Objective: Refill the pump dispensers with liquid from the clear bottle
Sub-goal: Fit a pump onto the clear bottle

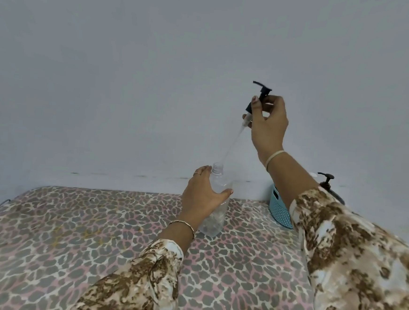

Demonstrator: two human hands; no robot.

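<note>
Gripping the clear bottle [214, 216] in my left hand [201, 198], I pinched the black pump [262, 89] in my right hand [269, 125] above it, its tube [231, 144] reaching the bottle's mouth.

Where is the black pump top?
Head view, right of centre: the right hand pinches the black pump top aloft, its tube slanting down to the open neck of the clear dispenser bottle.

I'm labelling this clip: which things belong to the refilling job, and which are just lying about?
In the job: clear bottle, gripped by left hand; pump head with tube, pinched by right hand; second pump dispenser.
Just there: blue basket; leopard-print cloth.
</note>
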